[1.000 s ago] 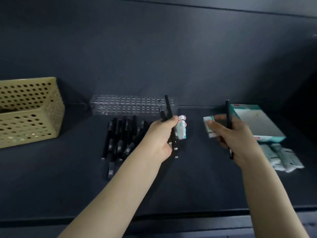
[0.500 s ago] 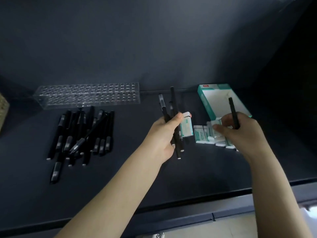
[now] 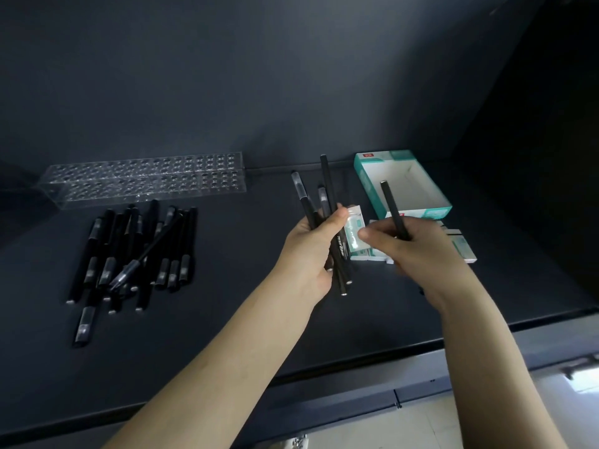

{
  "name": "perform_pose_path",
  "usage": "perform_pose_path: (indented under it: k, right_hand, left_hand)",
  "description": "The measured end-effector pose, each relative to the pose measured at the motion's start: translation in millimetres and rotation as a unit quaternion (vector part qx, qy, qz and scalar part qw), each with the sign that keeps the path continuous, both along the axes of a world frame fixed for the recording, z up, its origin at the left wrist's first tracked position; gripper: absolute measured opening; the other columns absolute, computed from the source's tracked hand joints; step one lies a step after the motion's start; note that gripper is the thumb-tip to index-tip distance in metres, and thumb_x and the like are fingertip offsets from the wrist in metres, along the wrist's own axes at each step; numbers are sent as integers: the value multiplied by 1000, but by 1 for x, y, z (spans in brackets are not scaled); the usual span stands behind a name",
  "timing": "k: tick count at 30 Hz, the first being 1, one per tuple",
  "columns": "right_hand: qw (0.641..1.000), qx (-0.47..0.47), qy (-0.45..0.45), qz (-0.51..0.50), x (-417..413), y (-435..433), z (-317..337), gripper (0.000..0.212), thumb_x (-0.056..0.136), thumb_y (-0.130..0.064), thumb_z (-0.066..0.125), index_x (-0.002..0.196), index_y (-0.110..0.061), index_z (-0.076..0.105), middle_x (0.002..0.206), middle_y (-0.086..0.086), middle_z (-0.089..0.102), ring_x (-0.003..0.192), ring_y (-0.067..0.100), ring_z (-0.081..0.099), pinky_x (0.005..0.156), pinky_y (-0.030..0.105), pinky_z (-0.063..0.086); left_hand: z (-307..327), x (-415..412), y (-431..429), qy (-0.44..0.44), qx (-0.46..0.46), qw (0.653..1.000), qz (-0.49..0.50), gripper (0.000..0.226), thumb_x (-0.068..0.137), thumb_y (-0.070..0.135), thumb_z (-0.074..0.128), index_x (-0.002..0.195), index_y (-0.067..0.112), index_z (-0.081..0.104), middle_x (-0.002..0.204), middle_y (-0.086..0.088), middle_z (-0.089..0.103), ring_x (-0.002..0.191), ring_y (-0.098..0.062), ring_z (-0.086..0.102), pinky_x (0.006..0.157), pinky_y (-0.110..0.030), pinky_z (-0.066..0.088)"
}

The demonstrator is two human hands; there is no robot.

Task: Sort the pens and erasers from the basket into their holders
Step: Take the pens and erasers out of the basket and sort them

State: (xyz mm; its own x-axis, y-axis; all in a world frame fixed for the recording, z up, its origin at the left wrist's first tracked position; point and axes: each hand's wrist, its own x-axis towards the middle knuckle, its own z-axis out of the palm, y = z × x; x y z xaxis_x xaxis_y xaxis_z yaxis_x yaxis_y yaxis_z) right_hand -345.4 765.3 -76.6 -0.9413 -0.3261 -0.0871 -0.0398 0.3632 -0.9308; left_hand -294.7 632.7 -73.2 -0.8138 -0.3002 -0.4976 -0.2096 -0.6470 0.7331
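Pens point(image 3: 136, 251) are lying overlapped at left, too tangled to count, before a clear holder point(image 3: 146, 179). Left hand point(image 3: 314, 251) is clamping a bundle of pens point(image 3: 324, 189) and one eraser point(image 3: 353, 228); right hand point(image 3: 418, 247) is gripping one pen point(image 3: 390, 205), fingers curled. Erasers point(image 3: 462, 246) are lying partly hidden behind it, beside an open teal box point(image 3: 368, 186) showing white floor.

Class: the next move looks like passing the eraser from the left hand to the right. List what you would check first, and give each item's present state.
1. Left hand grips its pens securely: ok, fingers curled round the bundle.
2. Eraser exposed for taking: ok, it sticks out beside the left thumb.
3. Right hand free: not ok, it holds a pen.
4. Right hand touching the eraser: cannot tell, blurred.
5. Eraser box open with room: ok, it looks empty.
6. Clear pen rack has free holes: ok, no pens stand in it.
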Motion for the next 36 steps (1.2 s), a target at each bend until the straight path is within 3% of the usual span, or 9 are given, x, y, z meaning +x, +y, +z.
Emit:
perform_pose_path:
  k: [5,8,19,22,25,28,31,33,36]
  right_hand:
    - [999,-24,-8,-25,-4,9,-1,8,83,-18,74,78,-14,71,49,-19,59,44,-8,51,45,5,36]
    - [996,-40,-5,-84,-10,29,0,5,84,-14,73,84,-10,72,52,-14,62,40,-7,51,41,5,35]
    - [985,78,72,-138,-19,41,0,25,82,-29,75,104,-18,70,86,1,67,80,13,62,64,22,46]
    - [991,42,54,-116,-12,13,4,22,90,-37,63,98,-18,70,77,2,63,72,12,58,65,26,44]
    - [989,-90,-81,-80,0,-40,2,22,97,-23,50,92,-13,69,60,0,44,50,12,43,56,28,39]
    - [969,-158,-188,16,19,-94,-2,26,99,-11,44,95,-9,69,67,0,41,55,10,44,55,23,51]
    - [976,-105,-162,102,34,-139,-11,16,96,-21,57,91,-18,72,75,0,58,71,13,56,77,32,54]
    - [980,-83,-136,116,39,-165,-17,10,93,-21,63,98,-19,71,82,-1,65,75,10,59,71,25,53]
    - [986,-46,-98,128,46,-201,-27,36,88,-19,69,123,-15,62,94,1,68,70,9,63,62,19,50]
  left_hand:
    - [-6,-2,6,19,-11,1000,2,9,88,23,68,92,15,67,88,-4,74,78,-16,68,81,-30,54]
    - [-12,0,4,47,11,999,17,15,93,18,60,103,8,65,99,-7,74,78,-12,71,74,-21,56]
    - [-18,16,-13,40,-35,998,14,16,92,15,62,105,7,68,79,-5,65,66,-11,66,67,-25,59]
    - [-13,28,-28,55,-92,994,18,14,92,13,63,103,7,66,78,-7,69,67,-11,68,63,-22,57]
    - [-9,52,-60,54,-167,984,36,12,90,14,64,102,10,67,79,-6,74,71,-12,70,61,-19,55]
    - [-7,83,-99,27,-199,976,83,10,90,14,64,99,10,67,81,-9,75,73,-15,72,61,-20,56]
    - [-6,111,-134,5,-202,972,118,10,91,16,63,97,10,67,83,-9,75,74,-18,72,62,-24,56]
    - [-6,125,-152,-6,-210,969,130,10,92,17,62,98,10,66,85,-9,75,76,-17,72,64,-26,56]
    - [-5,140,-176,-13,-228,964,136,12,93,18,61,100,9,66,86,-8,76,79,-17,72,65,-27,56]
